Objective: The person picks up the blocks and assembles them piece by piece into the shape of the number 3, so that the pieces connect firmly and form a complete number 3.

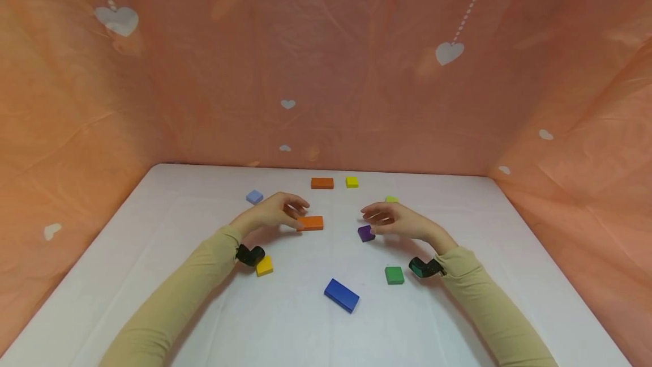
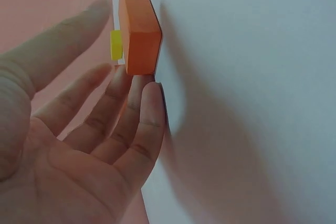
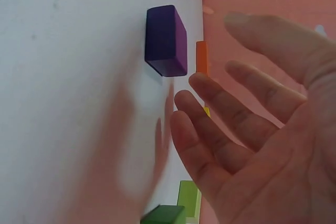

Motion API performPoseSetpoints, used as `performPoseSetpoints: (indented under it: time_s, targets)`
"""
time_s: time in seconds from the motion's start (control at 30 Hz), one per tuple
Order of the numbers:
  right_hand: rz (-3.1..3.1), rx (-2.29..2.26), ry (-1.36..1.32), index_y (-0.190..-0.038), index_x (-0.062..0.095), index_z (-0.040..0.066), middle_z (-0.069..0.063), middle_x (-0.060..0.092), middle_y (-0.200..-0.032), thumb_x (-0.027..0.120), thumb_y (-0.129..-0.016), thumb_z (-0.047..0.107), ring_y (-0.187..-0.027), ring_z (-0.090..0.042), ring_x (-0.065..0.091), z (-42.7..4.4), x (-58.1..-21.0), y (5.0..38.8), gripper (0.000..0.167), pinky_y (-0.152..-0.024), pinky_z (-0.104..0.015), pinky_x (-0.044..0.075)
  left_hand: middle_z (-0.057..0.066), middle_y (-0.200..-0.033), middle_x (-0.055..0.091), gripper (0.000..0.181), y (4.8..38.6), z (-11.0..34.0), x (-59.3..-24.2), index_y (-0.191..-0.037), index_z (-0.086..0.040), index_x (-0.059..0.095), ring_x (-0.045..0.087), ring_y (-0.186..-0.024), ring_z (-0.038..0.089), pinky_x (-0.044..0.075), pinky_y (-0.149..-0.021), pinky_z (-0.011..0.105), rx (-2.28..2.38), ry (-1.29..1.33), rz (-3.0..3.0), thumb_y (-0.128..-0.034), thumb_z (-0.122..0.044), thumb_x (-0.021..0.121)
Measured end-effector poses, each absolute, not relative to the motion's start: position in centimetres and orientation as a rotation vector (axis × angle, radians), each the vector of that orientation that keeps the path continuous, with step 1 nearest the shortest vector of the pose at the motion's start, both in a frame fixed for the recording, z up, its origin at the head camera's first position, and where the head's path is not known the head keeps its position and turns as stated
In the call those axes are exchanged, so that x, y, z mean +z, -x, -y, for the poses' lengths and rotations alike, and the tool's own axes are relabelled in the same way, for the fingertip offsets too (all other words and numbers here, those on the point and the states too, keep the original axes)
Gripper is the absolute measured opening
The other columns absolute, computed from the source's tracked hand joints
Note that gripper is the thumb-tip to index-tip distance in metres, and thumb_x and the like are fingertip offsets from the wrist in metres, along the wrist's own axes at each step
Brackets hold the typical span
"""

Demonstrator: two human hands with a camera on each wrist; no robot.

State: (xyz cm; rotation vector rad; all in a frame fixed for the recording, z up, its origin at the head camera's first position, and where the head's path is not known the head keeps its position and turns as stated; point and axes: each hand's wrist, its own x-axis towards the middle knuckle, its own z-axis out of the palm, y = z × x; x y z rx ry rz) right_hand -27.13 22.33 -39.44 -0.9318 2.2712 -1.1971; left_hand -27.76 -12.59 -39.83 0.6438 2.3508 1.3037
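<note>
My left hand (image 1: 274, 210) hovers at the left end of an orange block (image 1: 312, 223). In the left wrist view its fingers are loosely bent, and the orange block (image 2: 140, 27) stands just past the fingertips; whether they touch it I cannot tell. My right hand (image 1: 399, 221) is beside a small purple block (image 1: 365, 234). The right wrist view shows the relaxed fingers apart from the purple block (image 3: 167, 40), with nothing held. In the head view the right thumb overlaps the purple block's edge.
Around the hands on the white table (image 1: 285, 321) lie a blue block (image 1: 342, 295), a green block (image 1: 394, 275), a yellow-orange block (image 1: 264, 266), a light blue block (image 1: 254, 197), a darker orange block (image 1: 322, 183), a yellow block (image 1: 352, 182) and a lime block (image 1: 391, 199).
</note>
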Motion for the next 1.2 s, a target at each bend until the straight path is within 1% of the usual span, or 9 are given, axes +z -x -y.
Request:
performPoseSetpoints:
  time_s: [0.1, 0.23, 0.57, 0.77, 1.0, 1.17, 1.2]
  targets:
    - [-2.292, -1.154, 0.922, -0.133, 0.048, -0.004, -0.018, 0.056, -0.127, 0.069, -0.088, 0.010, -0.118, -0.034, 0.052, -22.2, -39.4, 27.1, 0.052, -0.099, -0.047, 0.041, 0.014, -0.111, 0.062, 0.052, 27.6, 12.5, -39.7, -0.125, 0.004, 0.057, 0.059, -0.095, 0.023, 0.049, -0.085, 0.032, 1.279, -0.626, -2.369, -0.0783, -0.006, 0.078]
    - [-2.311, -1.108, 0.927, -0.133, 0.049, -0.003, -0.017, 0.057, -0.126, 0.071, -0.086, 0.010, -0.116, -0.032, 0.052, -22.0, -39.4, 27.0, 0.053, -0.098, -0.046, 0.042, 0.013, -0.107, 0.062, 0.049, 27.6, 12.5, -39.6, -0.122, 0.004, 0.059, 0.057, -0.091, 0.022, 0.050, -0.083, 0.031, 1.263, -0.614, -2.390, -0.0777, -0.004, 0.078]
    - [-2.331, -1.034, 0.942, -0.132, 0.051, -0.002, -0.015, 0.059, -0.124, 0.072, -0.085, 0.007, -0.113, -0.029, 0.055, -21.8, -39.5, 27.0, 0.052, -0.096, -0.043, 0.044, 0.009, -0.101, 0.062, 0.043, 27.8, 12.4, -39.9, -0.117, 0.003, 0.063, 0.055, -0.087, 0.021, 0.048, -0.078, 0.028, 1.235, -0.571, -2.398, -0.0776, -0.003, 0.078]
    - [-2.343, -1.021, 0.935, -0.130, 0.052, -0.001, -0.013, 0.059, -0.124, 0.072, -0.085, 0.006, -0.113, -0.028, 0.055, -21.5, -39.4, 26.9, 0.050, -0.096, -0.041, 0.044, 0.008, -0.096, 0.062, 0.039, 27.9, 12.5, -39.9, -0.114, 0.003, 0.065, 0.055, -0.084, 0.021, 0.048, -0.077, 0.027, 1.217, -0.609, -2.413, -0.0779, -0.002, 0.078]
    - [-2.373, -1.006, 0.906, -0.125, 0.055, 0.001, -0.010, 0.061, -0.120, 0.071, -0.084, 0.003, -0.110, -0.026, 0.056, -21.3, -39.6, 26.9, 0.044, -0.095, -0.039, 0.045, 0.007, -0.099, 0.065, 0.031, 27.9, 12.6, -40.0, -0.109, 0.001, 0.068, 0.056, -0.083, 0.020, 0.049, -0.078, 0.028, 1.207, -0.659, -2.418, -0.0798, -0.003, 0.076]
    - [-2.363, -1.017, 0.912, -0.121, 0.057, -0.001, -0.012, 0.061, -0.118, 0.071, -0.083, 0.000, -0.107, -0.026, 0.056, -21.2, -39.5, 26.8, 0.041, -0.094, -0.041, 0.046, 0.006, -0.098, 0.066, 0.030, 27.9, 12.5, -40.0, -0.107, 0.000, 0.068, 0.057, -0.082, 0.019, 0.049, -0.077, 0.028, 1.206, -0.636, -2.415, -0.0784, -0.002, 0.077]
    - [-2.359, -1.023, 0.908, -0.120, 0.056, -0.003, -0.014, 0.061, -0.118, 0.070, -0.083, -0.002, -0.107, -0.029, 0.055, -21.1, -39.2, 26.5, 0.040, -0.094, -0.043, 0.045, 0.006, -0.097, 0.066, 0.030, 27.9, 12.5, -40.0, -0.107, 0.000, 0.068, 0.057, -0.082, 0.019, 0.049, -0.076, 0.028, 1.207, -0.631, -2.415, -0.0780, -0.002, 0.077]
